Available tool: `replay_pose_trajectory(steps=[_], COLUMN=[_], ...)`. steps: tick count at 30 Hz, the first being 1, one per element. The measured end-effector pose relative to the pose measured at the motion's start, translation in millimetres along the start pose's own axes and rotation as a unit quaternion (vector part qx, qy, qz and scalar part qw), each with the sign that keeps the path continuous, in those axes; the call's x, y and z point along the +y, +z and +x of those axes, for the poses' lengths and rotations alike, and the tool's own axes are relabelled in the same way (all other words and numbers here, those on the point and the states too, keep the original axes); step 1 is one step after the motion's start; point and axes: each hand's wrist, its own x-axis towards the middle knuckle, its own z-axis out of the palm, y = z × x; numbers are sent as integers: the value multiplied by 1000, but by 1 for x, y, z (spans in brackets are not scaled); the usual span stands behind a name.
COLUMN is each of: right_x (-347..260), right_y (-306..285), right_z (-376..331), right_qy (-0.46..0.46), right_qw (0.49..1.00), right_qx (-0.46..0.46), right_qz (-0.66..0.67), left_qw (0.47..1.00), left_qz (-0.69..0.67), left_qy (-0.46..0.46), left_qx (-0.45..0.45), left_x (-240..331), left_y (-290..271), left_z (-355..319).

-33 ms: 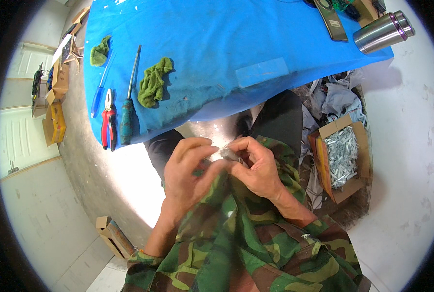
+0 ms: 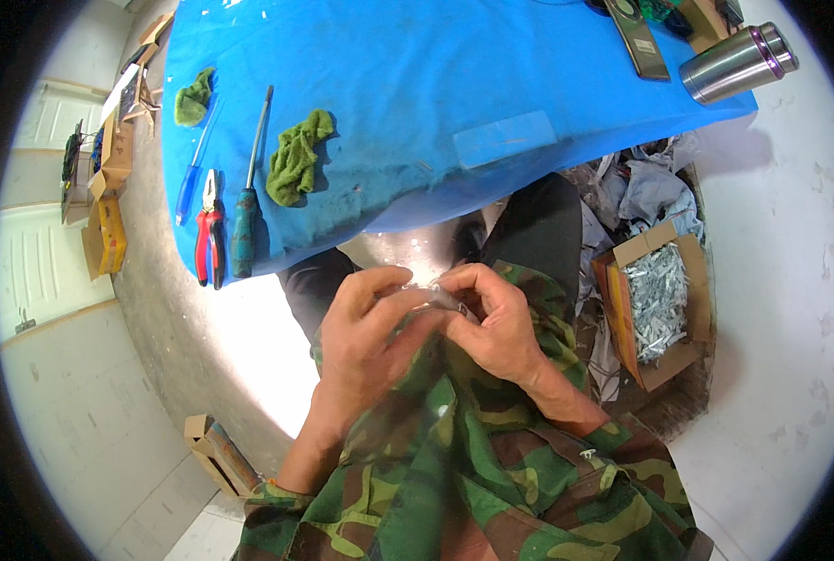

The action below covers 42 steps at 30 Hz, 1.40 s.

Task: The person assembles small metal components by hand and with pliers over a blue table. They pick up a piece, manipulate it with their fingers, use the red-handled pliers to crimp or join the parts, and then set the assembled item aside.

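Over my lap, in front of the table's near edge, both hands meet at a small, shiny, silver-grey piece (image 2: 447, 299). Its kind cannot be made out, since fingers cover most of it. My right hand (image 2: 496, 327) pinches it from the right between thumb and fingers. From the left, my left hand (image 2: 370, 323) closes thumb and fingers on the same piece. The table (image 2: 398, 84), with its blue cover, holds pliers with red and black handles (image 2: 209, 238), a teal-handled screwdriver (image 2: 245, 220) and a thinner blue-handled screwdriver (image 2: 188, 192).
Two green cloths (image 2: 297, 159) (image 2: 192, 98) lie on the table's left part. A steel flask (image 2: 737, 64) and a dark phone-like slab (image 2: 643, 42) are at the far right. Below, a cardboard box (image 2: 665, 369) holds many silvery pieces beside crumpled plastic bags (image 2: 658, 192).
My left fingers have moved slightly inward and now cover more of the silver-grey piece. My right hand stays almost still.
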Motion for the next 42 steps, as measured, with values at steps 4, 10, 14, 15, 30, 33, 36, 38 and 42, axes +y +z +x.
replay_pose_trajectory(steps=[4,10,14,15,30,33,36,38,42], right_x=[-1,0,-1,-1,-10,-12,-12,-13,-9], right_y=[1,-1,0,1,0,0,-1,0,1], right_z=[0,1,1,1,4,5,5,6,5], right_qy=[-5,-14,-23,-26,-105,-110,-115,-111,-139], right_qw=[999,995,993,993,971,967,966,965,961], right_qx=[4,2,2,7,-5,-17,-23,-27,-14], right_qz=[-54,-98,-116,-116,-214,-227,-232,-235,-240], left_qw=[998,998,998,999,970,968,970,973,981], left_qz=[45,20,27,27,176,176,167,161,139], left_qy=[51,44,27,18,128,127,127,123,104], left_qx=[-7,-43,-45,-43,-108,-123,-122,-113,-89], left_x=[-4,-3,-3,-2,0,1,-3,-7,-10], left_y=[-1,-4,-1,0,-14,-16,-13,-10,-3], left_z=[1,4,4,3,7,9,8,5,1])
